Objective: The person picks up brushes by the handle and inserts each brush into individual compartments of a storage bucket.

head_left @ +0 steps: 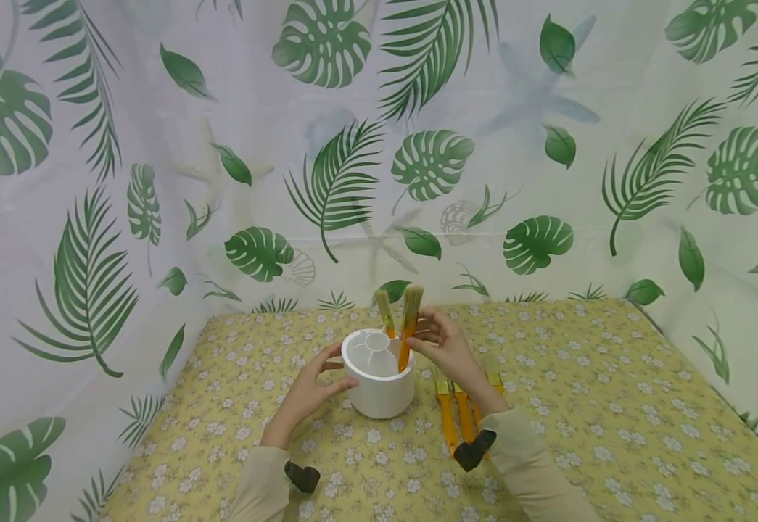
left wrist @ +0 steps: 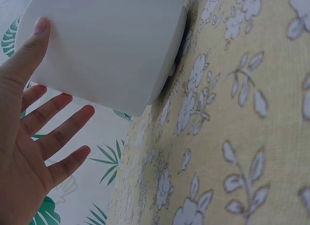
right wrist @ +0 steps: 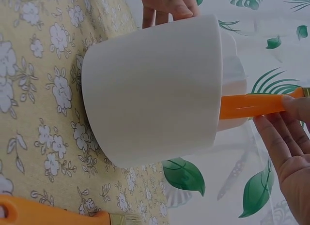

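A white round organizer with inner dividers stands upright on the table. My left hand is at its left side; in the left wrist view the thumb rests on the smooth wall and the other fingers are spread and fairly straight. With thumb and fingers my right hand pinches a paintbrush, bristles up, its orange handle reaching down inside the organizer's rim. Another paintbrush stands in the organizer behind it. The lower ends of both handles are hidden.
Several orange-handled paintbrushes lie on the table right of the organizer, partly under my right forearm. A yellow floral cloth covers the table. Leaf-printed white sheeting hangs behind and at both sides.
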`<control>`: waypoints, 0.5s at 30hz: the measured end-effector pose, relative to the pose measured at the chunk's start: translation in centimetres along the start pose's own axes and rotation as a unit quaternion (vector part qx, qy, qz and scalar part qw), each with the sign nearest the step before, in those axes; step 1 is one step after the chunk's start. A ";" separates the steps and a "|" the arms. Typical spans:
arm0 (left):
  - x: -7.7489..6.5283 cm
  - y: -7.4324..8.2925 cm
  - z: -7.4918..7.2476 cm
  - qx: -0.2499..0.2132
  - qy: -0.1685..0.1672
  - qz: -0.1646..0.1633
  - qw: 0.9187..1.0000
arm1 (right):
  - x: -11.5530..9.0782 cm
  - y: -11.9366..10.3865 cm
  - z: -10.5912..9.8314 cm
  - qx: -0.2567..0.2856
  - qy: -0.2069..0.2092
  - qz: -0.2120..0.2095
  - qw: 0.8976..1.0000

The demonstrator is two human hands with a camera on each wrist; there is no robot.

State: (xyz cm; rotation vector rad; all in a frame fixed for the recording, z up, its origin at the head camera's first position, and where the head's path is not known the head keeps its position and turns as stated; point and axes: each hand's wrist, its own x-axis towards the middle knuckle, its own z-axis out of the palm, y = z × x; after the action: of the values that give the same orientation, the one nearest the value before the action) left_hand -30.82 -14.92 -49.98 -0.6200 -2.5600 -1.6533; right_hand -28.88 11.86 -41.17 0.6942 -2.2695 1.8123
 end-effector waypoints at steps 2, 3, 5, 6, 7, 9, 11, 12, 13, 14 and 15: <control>0.0 0.0 0.0 0.003 0.000 -0.002 1.000 | -0.1 0.0 0.0 -0.002 -0.001 0.001 1.000; 0.0 0.1 0.0 0.006 0.000 -0.002 1.000 | -0.1 0.0 0.0 -0.003 -0.001 0.001 1.000; 0.0 0.2 0.0 0.012 0.001 -0.003 1.000 | -0.1 0.2 0.0 -0.005 -0.003 0.001 1.000; 0.0 0.2 0.0 0.014 0.001 -0.004 1.000 | -0.1 0.3 0.0 -0.003 -0.003 -0.001 1.000; 0.0 0.3 0.0 0.016 0.001 -0.004 1.000 | -0.1 0.5 0.0 -0.002 -0.004 -0.005 1.000; -0.1 0.3 0.0 0.016 0.001 -0.006 1.000 | 0.0 1.0 0.1 0.004 -0.006 -0.012 1.000; -0.1 0.4 -0.1 0.015 0.000 -0.007 1.000 | 0.1 1.9 0.1 0.014 -0.010 -0.016 1.000; -0.1 0.4 -0.1 0.015 0.000 -0.007 1.000 | 0.1 2.3 0.1 0.016 -0.011 -0.016 1.000; -0.1 0.4 -0.1 0.015 0.000 -0.007 1.000 | 0.1 2.6 0.0 0.016 -0.013 -0.017 1.000; -0.1 0.4 -0.1 0.017 0.000 -0.008 1.000 | 0.2 3.0 0.0 0.013 -0.012 -0.013 1.000; -0.1 0.5 -0.1 0.018 0.000 -0.010 1.000 | 0.1 3.3 0.0 0.010 -0.013 -0.010 1.000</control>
State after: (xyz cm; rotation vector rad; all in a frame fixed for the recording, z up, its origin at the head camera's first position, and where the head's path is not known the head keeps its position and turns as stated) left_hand -30.60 -14.88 -49.56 -0.5953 -2.5977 -1.6095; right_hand -30.46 12.36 -44.02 0.7450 -2.2551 1.8293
